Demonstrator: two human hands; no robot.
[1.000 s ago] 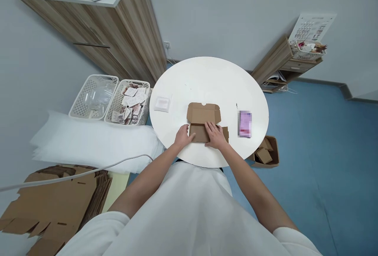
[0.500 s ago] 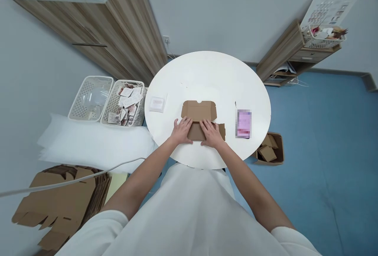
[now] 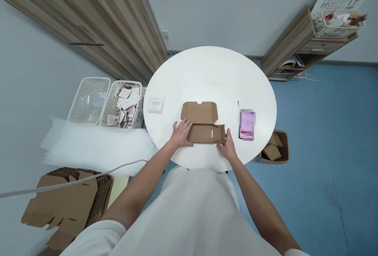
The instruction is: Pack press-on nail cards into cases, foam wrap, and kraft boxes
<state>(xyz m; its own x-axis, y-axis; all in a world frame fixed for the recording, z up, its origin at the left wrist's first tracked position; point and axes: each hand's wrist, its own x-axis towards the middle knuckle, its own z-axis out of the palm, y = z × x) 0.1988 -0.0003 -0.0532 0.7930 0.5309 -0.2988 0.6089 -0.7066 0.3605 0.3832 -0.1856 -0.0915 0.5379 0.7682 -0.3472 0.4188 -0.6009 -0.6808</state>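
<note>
A brown cardboard box [image 3: 199, 134] lies partly folded on the white table in front of me, its lid [image 3: 199, 112] laid open on the far side. My left hand [image 3: 180, 134] grips the box's left end, fingers over the top and thumb at the near edge. At the right end, my right hand [image 3: 228, 145] has its thumb and fingers closed around the side flap [image 3: 222, 133]. A small white slot shows in the box near that flap. The fingertips of my right hand are partly hidden behind the flap.
The round white table [image 3: 206, 75] carries a small clear packet [image 3: 156, 105] on the left and a phone [image 3: 247, 125] on the right. White baskets [image 3: 88, 100], white sheets [image 3: 97, 140] and a stack of flat cardboard [image 3: 65, 199] are at left. A carton [image 3: 283, 149] stands on the floor at right.
My right hand has moved from the top of the box to its right end and now holds the side flap. My left hand stays on the left end. The view has shifted slightly.
</note>
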